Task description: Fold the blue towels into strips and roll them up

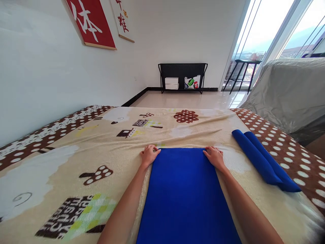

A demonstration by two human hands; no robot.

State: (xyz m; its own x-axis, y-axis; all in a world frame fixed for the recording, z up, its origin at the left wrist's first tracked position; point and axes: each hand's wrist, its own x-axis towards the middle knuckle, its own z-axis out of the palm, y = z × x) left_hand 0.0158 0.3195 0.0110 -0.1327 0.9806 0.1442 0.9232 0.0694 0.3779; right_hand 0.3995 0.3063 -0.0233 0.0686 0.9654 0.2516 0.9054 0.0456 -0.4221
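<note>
A smooth blue cloth [185, 196] lies flat in front of me, its near end running out of the bottom of view. At its far left corner, my left hand [149, 155] is closed, with thumb and fingertips pinching the edge. My right hand [214, 157] pinches the far right corner in the same way. The far edge runs straight between both hands. Under the cloth spreads a cream patterned blanket [122, 156] with a brown, white-dotted border. Off to the right of my right hand rests a loosely rolled blue cloth [264, 162].
Beyond the blanket stands a black rack [182, 70] holding white boxes and a printed bag. A black stool [243, 69] is by the window. Grey sheeting [291, 91] covers something large at right. Calligraphy scrolls [92, 25] hang on the left wall.
</note>
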